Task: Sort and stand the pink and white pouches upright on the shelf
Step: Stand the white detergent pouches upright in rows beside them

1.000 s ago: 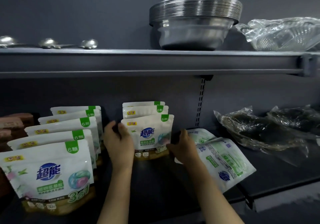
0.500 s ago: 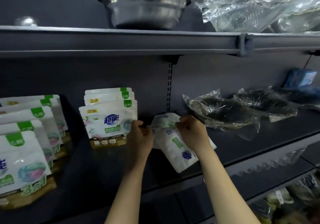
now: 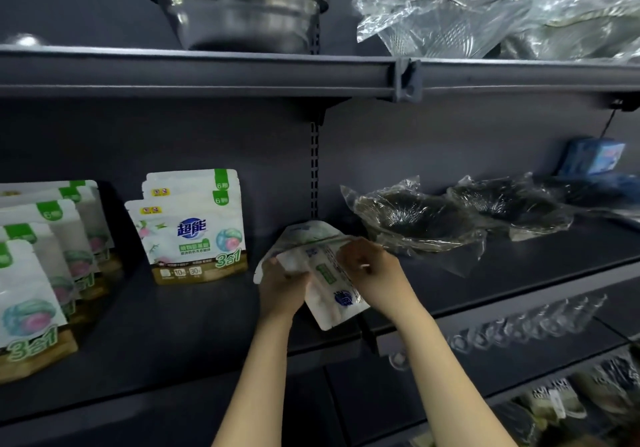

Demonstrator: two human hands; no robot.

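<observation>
You see white, green-tabbed pouches (image 3: pixel 194 235) standing upright in two rows on the dark shelf (image 3: pixel 173 325), while two more pouches (image 3: pixel 325 273) lie flat, back sides up, beside them.

— What's behind your shelving?

— A dark grey back panel (image 3: pixel 207 128), matte, dimly lit. A slotted upright (image 3: pixel 314 169) runs down its middle.

— And the shelves?

— You have an upper shelf (image 3: pixel 207 76) crossing the top of the frame, with a joint clip (image 3: pixel 407 78) right of centre. The middle shelf (image 3: pixel 173 325) fills the lower left; its right section (image 3: pixel 519 273) slopes toward the right edge. A lower shelf (image 3: pixel 519 367) shows at bottom right.

— Lighting?

— Soft, from your side; the upper shelf's underside stays in shadow.
</observation>
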